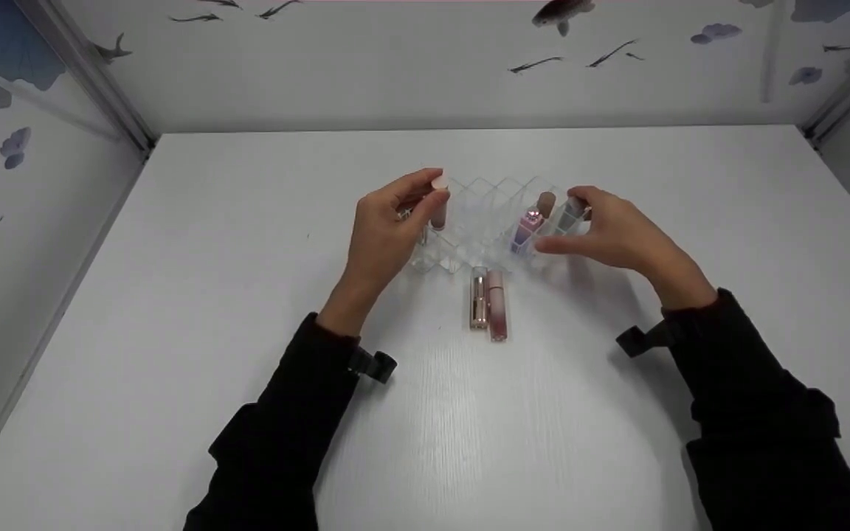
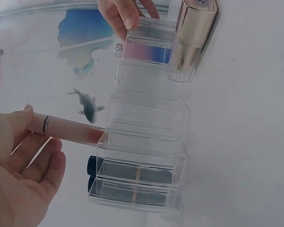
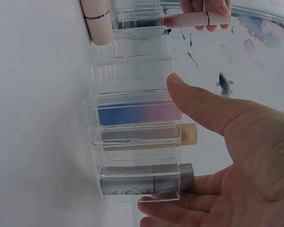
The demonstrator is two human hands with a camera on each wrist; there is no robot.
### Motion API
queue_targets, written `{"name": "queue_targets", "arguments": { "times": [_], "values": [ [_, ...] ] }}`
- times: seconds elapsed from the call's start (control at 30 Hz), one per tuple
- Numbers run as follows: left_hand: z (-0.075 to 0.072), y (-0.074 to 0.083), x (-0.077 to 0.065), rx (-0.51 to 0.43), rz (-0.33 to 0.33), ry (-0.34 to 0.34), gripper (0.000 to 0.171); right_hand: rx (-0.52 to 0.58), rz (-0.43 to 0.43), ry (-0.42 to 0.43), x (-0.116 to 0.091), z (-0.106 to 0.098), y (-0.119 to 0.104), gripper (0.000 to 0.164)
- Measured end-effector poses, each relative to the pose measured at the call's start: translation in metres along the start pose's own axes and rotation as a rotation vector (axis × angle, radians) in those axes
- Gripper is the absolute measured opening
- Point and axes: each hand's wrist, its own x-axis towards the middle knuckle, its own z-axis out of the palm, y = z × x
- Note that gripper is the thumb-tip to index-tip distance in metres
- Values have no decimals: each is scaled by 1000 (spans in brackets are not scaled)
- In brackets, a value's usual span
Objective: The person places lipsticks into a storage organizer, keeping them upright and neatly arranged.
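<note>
Left hand (image 1: 387,225) pinches a tube (image 2: 72,129) high, seemingly freeing its base; right hand (image 1: 623,232) holds the rack (image 2: 146,111) beneath, wide-spread, likely for steadiness.

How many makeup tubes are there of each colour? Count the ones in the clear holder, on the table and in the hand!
Pink: 2, the held pink tube and the lying pink tube
Gold: 1, the gold tube
Dark: 2, the dark tubes
Pink-and-blue: 1, the two-tone tube
Tan-capped: 1, the tan-capped tube
Silver: 1, the silver tube
Total I can see: 8
</note>
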Motion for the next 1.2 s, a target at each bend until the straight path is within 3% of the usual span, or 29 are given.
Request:
{"name": "queue_targets", "arguments": {
  "times": [0.03,0.27,0.87,1.2],
  "values": [
    [0,0,0,3,-2,0,29,-1,1,0,0,0,0,116],
    [8,-42,6,29,1,-10,32,-3,3,-9,0,0,-1,118],
    [9,-48,2,269,42,-33,30,5,-14,-2,1,0,1,116],
    [11,-51,0,422,-9,-53,29,4,-12,-5,0,0,-1,116]
  ]
}}
